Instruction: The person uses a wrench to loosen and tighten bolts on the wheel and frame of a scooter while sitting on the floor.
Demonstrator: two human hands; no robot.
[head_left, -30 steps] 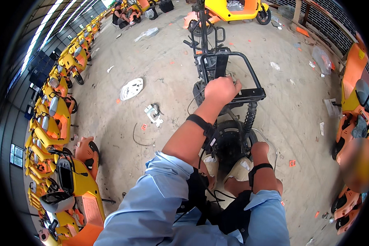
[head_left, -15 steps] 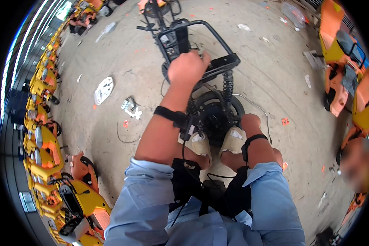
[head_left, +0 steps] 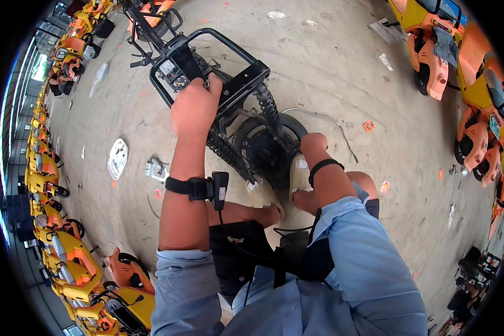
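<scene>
A bare black scooter frame (head_left: 229, 40) with a looped rear rail stands before me. My left hand (head_left: 199, 106) is closed on its left rear side, the thumb pointing forward. Below hang two black coil shock absorbers (head_left: 269, 112), one on each side of the rear wheel (head_left: 242, 136). The left one's lower end shows beside my left shoe (head_left: 263, 196). My right hand (head_left: 313, 143) is closed low down, at the wheel's right side near the right shock absorber's lower end. Its fingers and anything in them are hidden from above.
A grey cable (head_left: 333, 120) curves across the concrete to the right of the wheel. At left lie a white oval plate (head_left: 117, 159) and a metal bracket (head_left: 157, 168). Yellow and orange scooters (head_left: 42, 168) line the left side; more orange scooters (head_left: 431, 70) stand at right.
The view has turned, so floor items have shifted. Frame and left hand appear farther left, and the frame looks more slanted. The left shock absorber, mostly behind my arm before, is now in sight.
</scene>
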